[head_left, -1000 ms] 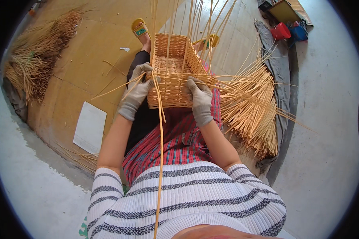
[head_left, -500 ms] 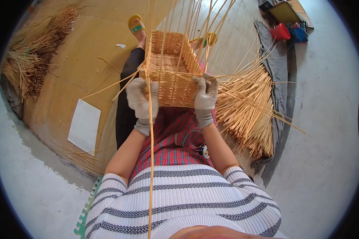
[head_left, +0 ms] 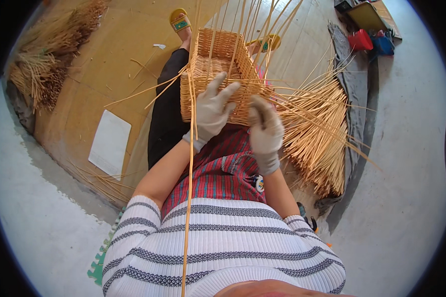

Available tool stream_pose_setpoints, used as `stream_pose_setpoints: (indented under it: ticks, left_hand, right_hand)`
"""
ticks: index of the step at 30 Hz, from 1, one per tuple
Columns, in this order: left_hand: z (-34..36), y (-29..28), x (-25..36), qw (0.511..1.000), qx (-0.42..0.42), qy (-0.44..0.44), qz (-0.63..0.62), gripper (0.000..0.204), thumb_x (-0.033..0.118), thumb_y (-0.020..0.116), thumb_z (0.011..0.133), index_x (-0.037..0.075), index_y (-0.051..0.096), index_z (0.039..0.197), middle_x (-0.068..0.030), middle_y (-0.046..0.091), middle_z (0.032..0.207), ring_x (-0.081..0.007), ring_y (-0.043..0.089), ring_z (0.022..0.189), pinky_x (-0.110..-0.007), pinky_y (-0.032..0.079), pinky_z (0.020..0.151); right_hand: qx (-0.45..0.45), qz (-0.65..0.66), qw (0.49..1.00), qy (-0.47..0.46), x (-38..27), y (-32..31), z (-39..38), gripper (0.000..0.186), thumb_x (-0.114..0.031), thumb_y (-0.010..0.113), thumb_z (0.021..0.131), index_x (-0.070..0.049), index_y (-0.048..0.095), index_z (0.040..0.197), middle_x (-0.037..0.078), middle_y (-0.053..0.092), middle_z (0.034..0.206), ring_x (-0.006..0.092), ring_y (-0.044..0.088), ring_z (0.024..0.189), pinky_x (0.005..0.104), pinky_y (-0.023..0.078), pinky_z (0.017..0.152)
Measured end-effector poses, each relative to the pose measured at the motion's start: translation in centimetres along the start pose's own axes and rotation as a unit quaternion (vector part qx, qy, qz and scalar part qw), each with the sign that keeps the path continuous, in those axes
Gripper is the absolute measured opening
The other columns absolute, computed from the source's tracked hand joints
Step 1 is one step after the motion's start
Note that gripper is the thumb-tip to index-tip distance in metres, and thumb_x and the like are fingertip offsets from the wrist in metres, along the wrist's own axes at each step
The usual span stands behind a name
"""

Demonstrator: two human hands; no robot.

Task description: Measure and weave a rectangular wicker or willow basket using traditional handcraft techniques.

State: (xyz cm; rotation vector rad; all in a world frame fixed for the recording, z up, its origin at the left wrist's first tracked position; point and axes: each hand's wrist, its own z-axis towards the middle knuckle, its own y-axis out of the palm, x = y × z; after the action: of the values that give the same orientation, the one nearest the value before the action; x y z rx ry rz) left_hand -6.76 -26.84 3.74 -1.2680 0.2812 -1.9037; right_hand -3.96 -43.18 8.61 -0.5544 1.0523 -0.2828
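Observation:
A woven rattan basket (head_left: 220, 52) sits over my lap, with several long upright reeds rising from it and loose strands (head_left: 314, 111) fanning sideways. One long strand (head_left: 188, 208) runs down across my striped top. My gloved left hand (head_left: 212, 111) is at the basket's front wall, fingers spread and pointing up. My gloved right hand (head_left: 265, 128) is just right of it, by the lower front corner; its fingers are bent and smeared by motion, and whether they hold anything is unclear.
Big reed bundles lie left (head_left: 52, 59) and right (head_left: 322, 153), the right one beside grey cloth (head_left: 349, 69). A white sheet (head_left: 109, 143) lies on the floor. A red container (head_left: 360, 40), a blue one (head_left: 383, 44) and green mat edging (head_left: 99, 267) are also in view.
My left hand has moved right onto the basket's front, its fingers now spread. My right hand has dropped lower and away from the rim. The basket sits a little higher in the picture.

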Motion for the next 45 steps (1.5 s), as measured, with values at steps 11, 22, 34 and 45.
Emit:
stream_pose_setpoints:
  ticks: [11, 22, 34, 45]
  left_hand:
    - [-0.3, -4.7, -6.9, 0.983, 0.127, -0.093, -0.098, 0.042, 0.015, 0.072, 0.09, 0.005, 0.055, 0.127, -0.0117, 0.06, 0.123, -0.0275, 0.059, 0.115, -0.037, 0.049, 0.098]
    - [-1.2, -4.5, -4.1, 0.959, 0.222, -0.045, -0.173, 0.03, 0.016, 0.074, 0.091, 0.001, 0.064, 0.116, -0.0121, 0.067, 0.111, -0.0251, 0.064, 0.104, -0.035, 0.05, 0.096]
    - [0.0, -6.8, -9.2, 0.77, 0.212, -0.332, -0.501, 0.015, 0.017, 0.066, 0.098, 0.005, 0.06, 0.105, -0.0073, 0.068, 0.095, -0.0185, 0.068, 0.09, -0.033, 0.061, 0.078]
    - [6.5, -4.4, -12.6, 0.751, 0.036, -0.396, -0.527, 0.015, 0.01, 0.071, 0.093, 0.007, 0.067, 0.107, 0.0006, 0.066, 0.089, -0.0083, 0.06, 0.075, -0.023, 0.052, 0.069]
  right_hand:
    - [-0.092, 0.071, 0.947, -0.299, -8.8, 2.8, 1.1, 0.033, -0.016, 0.082, 0.071, -0.01, 0.071, 0.102, 0.007, 0.07, 0.101, 0.0288, 0.07, 0.093, 0.0397, 0.055, 0.078]
    - [-0.237, 0.041, 0.889, -0.391, -13.2, 6.0, -0.8, 0.026, -0.023, 0.071, 0.078, -0.013, 0.07, 0.101, 0.003, 0.068, 0.094, 0.0179, 0.069, 0.081, 0.0305, 0.056, 0.058]
    - [-0.313, 0.134, 0.862, -0.377, -9.9, 10.0, -1.1, 0.043, -0.02, 0.058, 0.088, -0.015, 0.058, 0.131, 0.012, 0.058, 0.137, 0.0225, 0.069, 0.103, 0.035, 0.059, 0.072]
    - [-0.166, 0.075, 0.968, -0.172, -5.2, 14.9, 19.6, 0.06, -0.014, 0.054, 0.094, -0.008, 0.037, 0.151, 0.019, 0.042, 0.152, 0.032, 0.042, 0.14, 0.0384, 0.038, 0.114]
